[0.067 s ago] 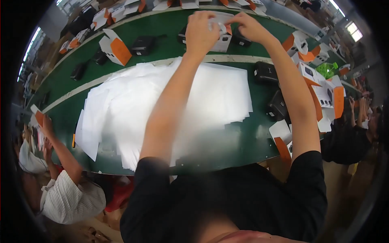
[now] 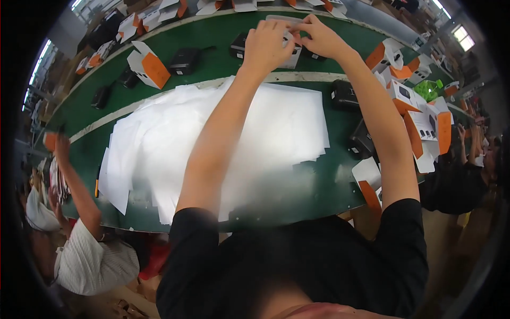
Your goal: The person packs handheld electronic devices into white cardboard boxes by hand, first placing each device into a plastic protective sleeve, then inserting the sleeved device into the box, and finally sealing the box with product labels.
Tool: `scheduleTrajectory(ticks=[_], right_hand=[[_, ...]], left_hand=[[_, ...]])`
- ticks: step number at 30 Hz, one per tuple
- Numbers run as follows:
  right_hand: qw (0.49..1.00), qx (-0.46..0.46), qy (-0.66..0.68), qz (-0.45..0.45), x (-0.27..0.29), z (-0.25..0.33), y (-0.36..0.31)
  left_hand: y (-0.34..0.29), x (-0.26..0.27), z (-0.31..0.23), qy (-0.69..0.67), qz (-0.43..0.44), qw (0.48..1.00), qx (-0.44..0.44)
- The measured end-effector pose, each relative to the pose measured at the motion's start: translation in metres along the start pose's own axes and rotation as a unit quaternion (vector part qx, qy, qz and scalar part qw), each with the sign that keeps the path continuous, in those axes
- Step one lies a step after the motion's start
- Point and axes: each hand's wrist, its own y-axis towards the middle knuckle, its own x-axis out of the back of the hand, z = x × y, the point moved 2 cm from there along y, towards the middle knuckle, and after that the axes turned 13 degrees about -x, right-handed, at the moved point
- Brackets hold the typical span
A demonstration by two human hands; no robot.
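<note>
At the far side of the green bench, both my hands work at the top of a small white and orange carton (image 2: pixel 291 61). My left hand (image 2: pixel 265 47) is closed on its left and upper side, covering much of it. From the right, my right hand (image 2: pixel 325 40) pinches at the upper edge, its thumb and fingertips near the left fingers. A pale flap (image 2: pixel 284 19) shows above them. Left of the carton lies a black case (image 2: pixel 239 45); another black case (image 2: pixel 317 56) is partly hidden below my right hand.
A wide pile of white sheets (image 2: pixel 212 133) covers the near bench (image 2: pixel 313 186). Open cartons (image 2: pixel 154 69) and black cases (image 2: pixel 183 61) stand on the left belt. More cases (image 2: pixel 345 95) and cartons (image 2: pixel 425 127) sit at right. A co-worker's arm (image 2: pixel 79 186) reaches in at left.
My right fingers have moved in closer to my left hand at the carton's top. The pale flap sits lower. At left, the co-worker's hand and the orange piece have shifted down.
</note>
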Motion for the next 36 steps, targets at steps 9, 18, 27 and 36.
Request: scheduleTrajectory(ticks=[9,18,27,36], right_hand=[[0.992,-0.009,-0.126,-0.016,0.008,-0.002,0.006],[0.919,-0.195,0.087,0.332,-0.042,-0.127,0.052],[0.892,-0.32,0.088,0.306,-0.026,-0.14,0.043],[0.903,-0.287,0.296,0.123,0.108,-0.081,0.007]], left_hand=[[-0.012,-0.023,0.012,0.041,0.128,0.991,0.012],[-0.021,-0.058,-0.002,0.132,0.144,0.981,-0.014],[-0.011,-0.071,-0.026,0.113,0.177,0.978,-0.003],[-0.026,0.079,-0.069,-0.111,0.198,0.95,0.212]])
